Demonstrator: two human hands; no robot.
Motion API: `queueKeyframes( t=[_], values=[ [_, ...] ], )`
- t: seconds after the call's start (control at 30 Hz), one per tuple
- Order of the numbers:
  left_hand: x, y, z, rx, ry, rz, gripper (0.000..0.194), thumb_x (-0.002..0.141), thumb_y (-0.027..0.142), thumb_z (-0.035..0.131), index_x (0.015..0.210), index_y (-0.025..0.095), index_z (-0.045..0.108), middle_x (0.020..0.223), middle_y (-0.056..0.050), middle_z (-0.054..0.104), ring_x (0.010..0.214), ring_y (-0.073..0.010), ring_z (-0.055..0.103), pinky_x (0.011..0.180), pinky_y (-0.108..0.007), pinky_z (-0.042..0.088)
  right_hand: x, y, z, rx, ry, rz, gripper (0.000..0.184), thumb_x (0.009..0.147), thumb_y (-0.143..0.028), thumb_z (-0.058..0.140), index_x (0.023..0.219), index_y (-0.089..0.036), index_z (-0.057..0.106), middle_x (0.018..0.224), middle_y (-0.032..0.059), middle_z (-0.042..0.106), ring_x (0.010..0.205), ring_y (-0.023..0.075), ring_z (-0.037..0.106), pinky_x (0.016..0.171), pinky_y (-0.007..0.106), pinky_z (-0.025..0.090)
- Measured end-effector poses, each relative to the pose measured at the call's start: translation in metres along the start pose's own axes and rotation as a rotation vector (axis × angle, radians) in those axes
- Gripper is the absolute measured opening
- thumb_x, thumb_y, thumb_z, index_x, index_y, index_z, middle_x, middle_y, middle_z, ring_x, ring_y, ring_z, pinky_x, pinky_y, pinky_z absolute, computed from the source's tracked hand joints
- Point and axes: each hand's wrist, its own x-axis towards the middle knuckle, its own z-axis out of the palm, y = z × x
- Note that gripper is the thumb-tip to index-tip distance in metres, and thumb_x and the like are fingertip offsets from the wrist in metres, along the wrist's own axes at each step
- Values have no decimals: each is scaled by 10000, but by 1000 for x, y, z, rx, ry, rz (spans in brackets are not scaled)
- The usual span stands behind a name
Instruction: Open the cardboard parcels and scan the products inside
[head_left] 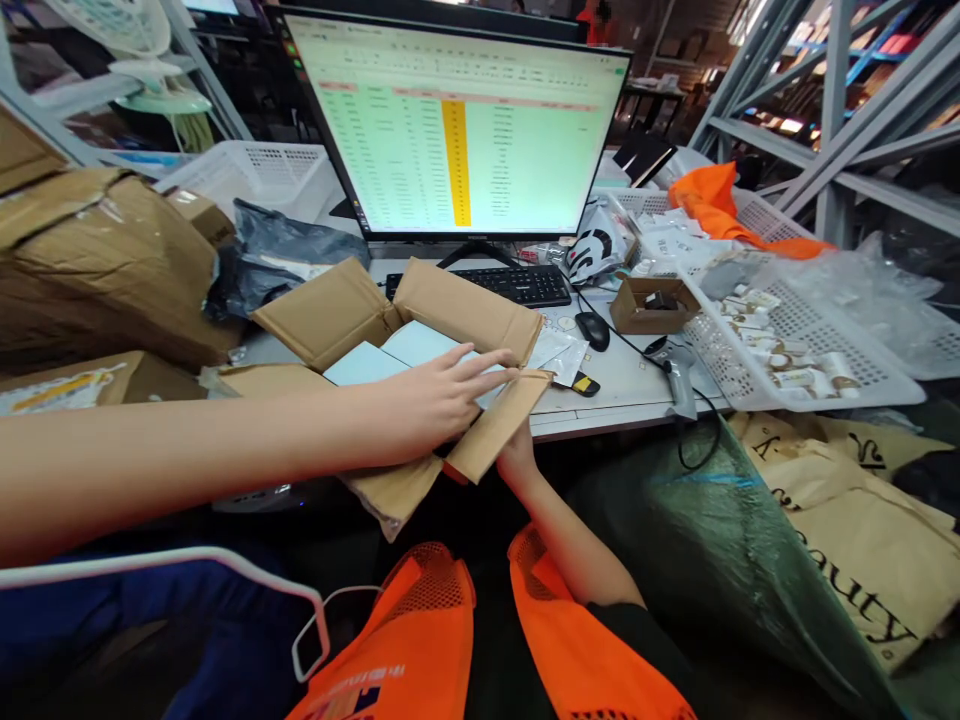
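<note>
An opened cardboard box [469,308] sits at the desk's front edge with its flaps folded outward. Light-blue boxes [365,364] lie inside it. My left hand [442,395] reaches across from the left, palm down over the box's contents, with its fingers stretched toward the right flap. Its thumb is hidden. At the box's near right side, my right hand [517,455] grips the carton from below, and the flap covers most of its fingers.
Behind the box stand a monitor [480,140] and a keyboard [517,285]. To the right are a mouse [593,330], a scanner [679,380], a small open carton [652,305] and a white basket [817,320] with small packages. Larger cartons [112,265] crowd the left.
</note>
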Motion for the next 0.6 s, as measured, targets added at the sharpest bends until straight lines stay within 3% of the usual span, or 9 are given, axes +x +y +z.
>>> queueKeyframes(
  t=[0.07,0.17,0.27,0.33,0.4,0.47,0.53,0.6],
  values=[
    [-14,-15,-25,-25,120,-49,219,991,295,605,917,180,777,1618,-88,519,1590,-342,343,1327,-533,296,6,-1,-8,36,6,8,922,920,-662,671,1648,-212,329,1633,185,471,1525,333,454,1251,577,411],
    [-29,-36,-75,-19,295,-213,450,1057,553,458,1087,213,751,1426,-75,640,1349,-292,587,1233,-480,441,23,-29,-41,-43,82,-104,740,970,-632,618,1579,-246,453,1628,160,477,1547,337,427,1279,593,366],
    [-16,-38,-117,73,430,-334,598,1049,684,351,1208,227,702,1214,-64,667,1116,-254,672,1136,-470,500,49,-91,-88,-144,229,-403,698,1026,-641,517,1616,-291,388,1685,124,394,1599,337,346,1311,609,295],
    [10,-29,-131,115,460,-313,615,1044,677,338,1225,203,685,1163,-70,655,1097,-266,678,1073,-474,524,70,-135,-110,-201,144,-536,800,982,-688,588,1637,-300,343,1662,117,421,1574,356,378,1287,623,330],
    [38,-16,-130,113,421,-251,561,1050,598,351,1244,181,673,1185,-86,653,1099,-279,687,1010,-462,550,93,-163,-121,-259,37,-578,752,974,-679,624,1580,-281,424,1531,113,549,1460,352,508,1220,598,427],
    [55,-5,-118,77,377,-226,475,1048,503,401,1314,194,646,1293,-94,643,1168,-290,681,1023,-452,549,115,-165,-124,-303,-11,-589,624,998,-649,609,1476,-258,526,1341,95,647,1292,317,611,1127,548,510],
    [53,-1,-97,34,358,-247,477,1033,464,478,1420,210,591,1455,-107,587,1322,-319,619,1117,-474,504,139,-142,-127,-367,25,-579,534,1003,-633,604,1361,-236,606,1209,84,660,1174,291,631,1066,507,536],
    [34,-2,-70,-8,276,-277,555,1004,481,565,1482,200,554,1558,-138,527,1437,-363,533,1195,-519,441,167,-105,-133,-482,119,-501,489,968,-613,654,1239,-206,676,1155,93,634,1126,288,617,1048,483,528]
  ],
)
